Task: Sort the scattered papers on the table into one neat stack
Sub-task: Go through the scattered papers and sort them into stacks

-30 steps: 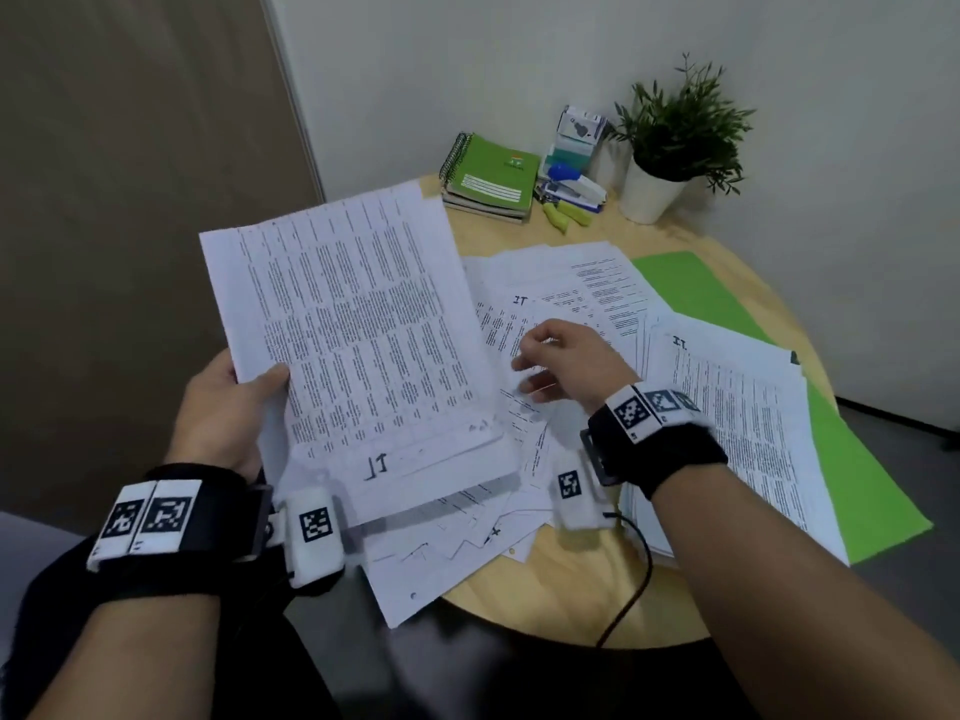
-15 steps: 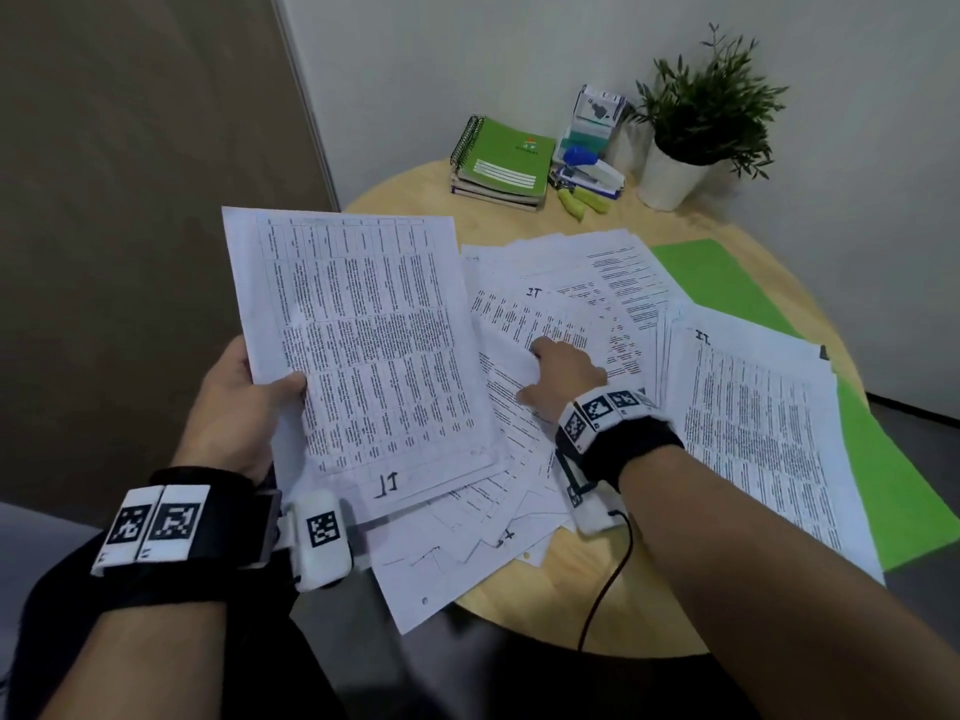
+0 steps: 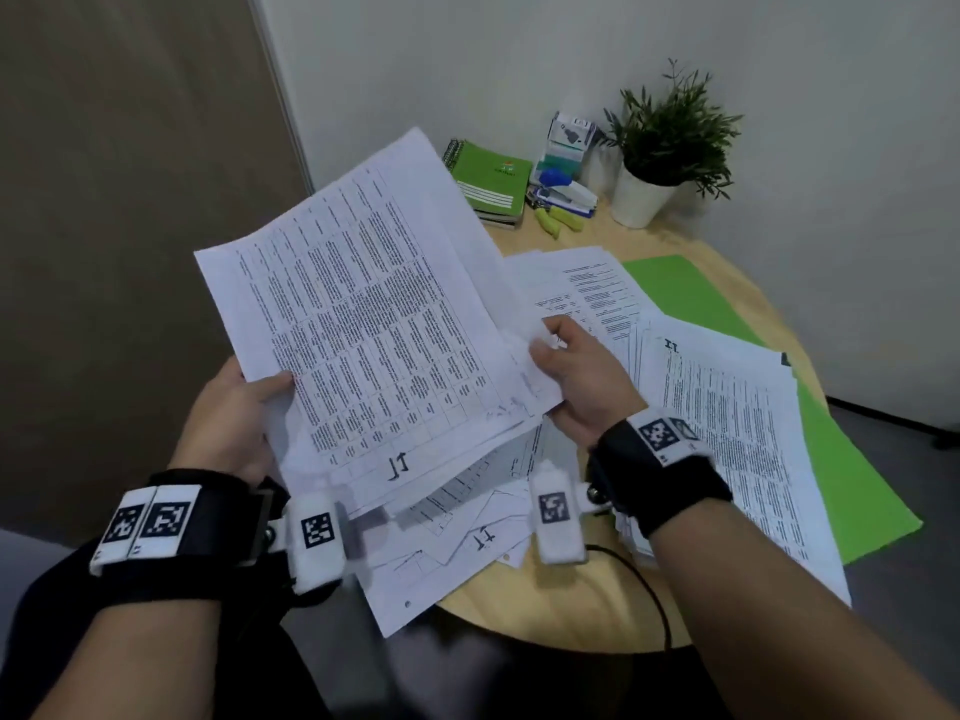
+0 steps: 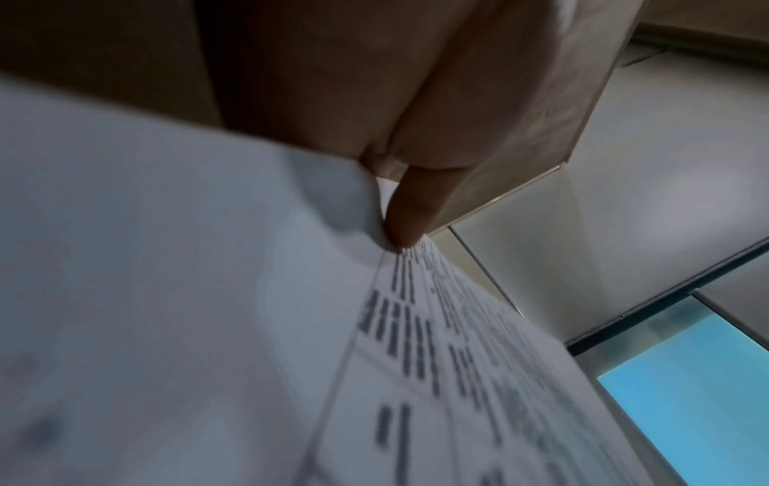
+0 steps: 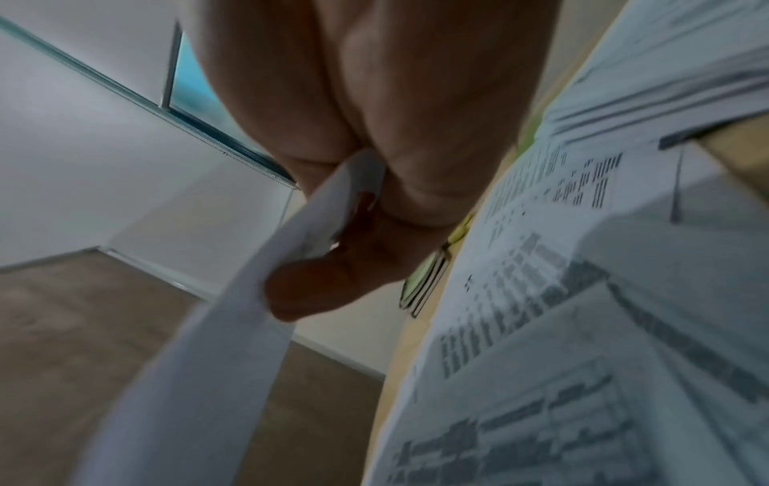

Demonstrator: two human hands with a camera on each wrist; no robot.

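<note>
Head view: left hand [image 3: 228,423] pinches the held sheaf [image 3: 363,314] at its left edge, thumb on top, sheets lifted clear of the bench [image 3: 587,615] and tilted. Right hand [image 3: 582,376] grips a sheet at the sheaf's right edge, apparently feeding it in. Loose papers [image 3: 727,433] lie fanned over the bench, some on a green folder [image 3: 857,491], one sheet [image 3: 415,584] overhanging the near rim. Green notebook [image 3: 491,181], stapler clutter and potted plant [image 3: 660,148] sit at the far side, apart from the papers.

Left wrist view: thumb [image 4: 409,210] clamps the sheaf edge; print is blurred, fingers underneath hidden.

Right wrist view: thumb and fingers [image 5: 333,282] curl round a bowed white sheet [image 5: 233,312]; papers on the bench lie to the right.

Risks, my read: the grip sits at one edge only, so the sheaf could fan or slip as more pages go in. The bowed sheet may crease or enter skewed, leaving ragged edges. The overhanging sheet could slide off the bench if a forearm brushes it. Most papers aren't yet gathered.
</note>
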